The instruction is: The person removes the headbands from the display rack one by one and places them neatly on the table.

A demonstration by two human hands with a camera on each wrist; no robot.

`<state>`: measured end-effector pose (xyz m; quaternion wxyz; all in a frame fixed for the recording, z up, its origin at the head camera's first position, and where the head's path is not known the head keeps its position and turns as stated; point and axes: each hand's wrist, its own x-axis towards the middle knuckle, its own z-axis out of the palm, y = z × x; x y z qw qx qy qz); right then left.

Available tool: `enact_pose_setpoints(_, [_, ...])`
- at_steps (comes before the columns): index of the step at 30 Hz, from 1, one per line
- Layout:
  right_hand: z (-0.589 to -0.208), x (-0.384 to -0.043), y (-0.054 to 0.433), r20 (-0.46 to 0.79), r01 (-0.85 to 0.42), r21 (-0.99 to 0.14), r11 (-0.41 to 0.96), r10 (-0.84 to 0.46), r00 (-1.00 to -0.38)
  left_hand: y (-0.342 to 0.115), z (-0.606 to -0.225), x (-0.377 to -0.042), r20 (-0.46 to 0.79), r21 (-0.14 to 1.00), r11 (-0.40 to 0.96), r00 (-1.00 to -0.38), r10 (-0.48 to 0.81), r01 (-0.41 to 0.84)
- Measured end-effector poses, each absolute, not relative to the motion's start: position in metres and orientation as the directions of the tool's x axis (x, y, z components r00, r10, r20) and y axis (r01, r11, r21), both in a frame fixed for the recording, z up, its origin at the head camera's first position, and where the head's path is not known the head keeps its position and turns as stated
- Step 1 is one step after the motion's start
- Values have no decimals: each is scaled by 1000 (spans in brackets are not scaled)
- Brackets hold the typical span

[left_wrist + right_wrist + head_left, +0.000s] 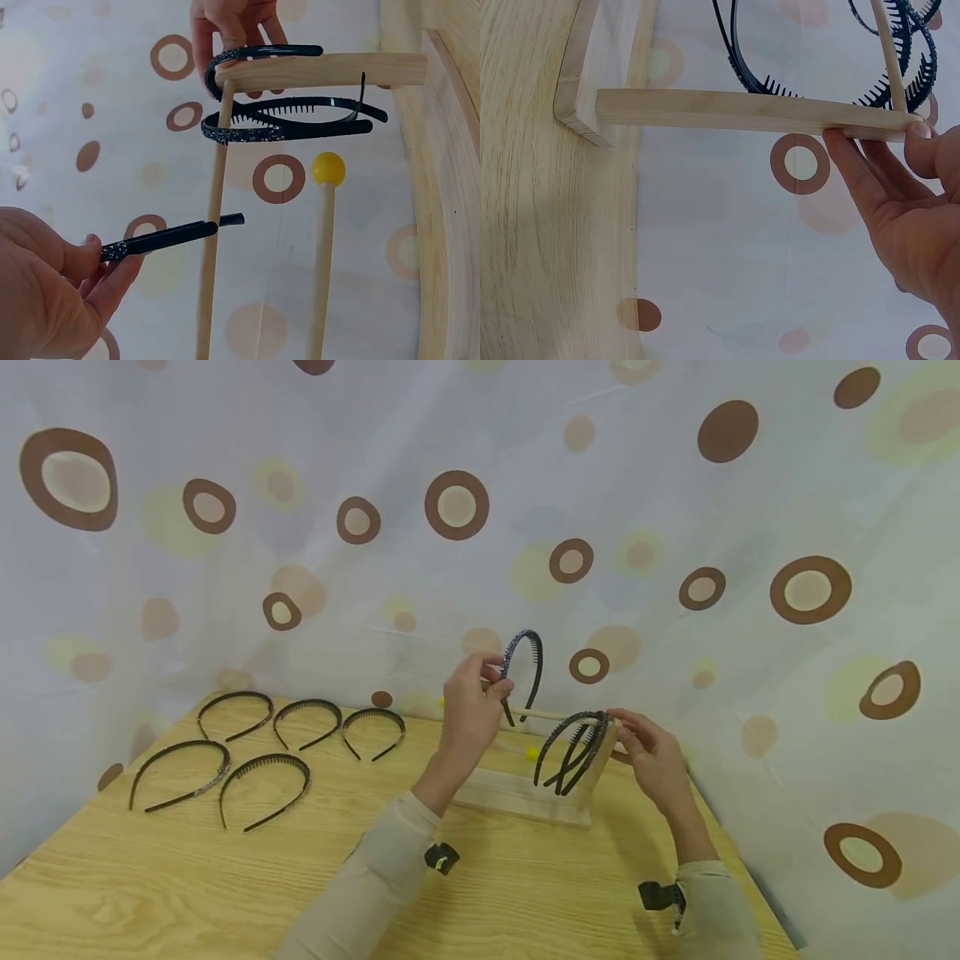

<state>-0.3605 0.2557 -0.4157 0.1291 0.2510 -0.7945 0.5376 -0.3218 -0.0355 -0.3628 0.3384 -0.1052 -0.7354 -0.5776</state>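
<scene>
My left hand [471,706] pinches a headband [536,652] with blue glitter on its band and comb teeth inside. Its legs hang past the upper rod [551,716] of a wooden stand [517,800]; in the left wrist view, the legs of this headband [172,238] cross the rod. At the rod's right end hang several dark headbands [285,133] with sparkly tops. With thumb and fingers, my right hand [660,764] grips the top end of the stand's upright [742,111], close beside those headbands.
Several dark headbands [266,758] lie spread in two rows on the left of the wooden table [360,877]. A lower rod with a yellow ball [328,169] on its end belongs to the stand. A patterned curtain [480,585] hangs close behind and to the right.
</scene>
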Motion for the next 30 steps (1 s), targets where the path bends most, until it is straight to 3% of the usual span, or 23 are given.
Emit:
enact_pose_setpoints(8, [-414, -361, 258, 477, -541, -787, 296, -264, -838, -52, -351, -319, 661, 749, 297, -704, -261, 592])
enact_pose_setpoints(20, [-415, -360, 255, 456, -519, -811, 270, -263, -850, -89, -352, -329, 595, 802, 172, -735, -327, 572])
enact_pose_setpoints(30, [-416, -361, 257, 467, -531, -800, 279, -267, -843, -126, -357, -333, 611, 784, 168, -697, -376, 598])
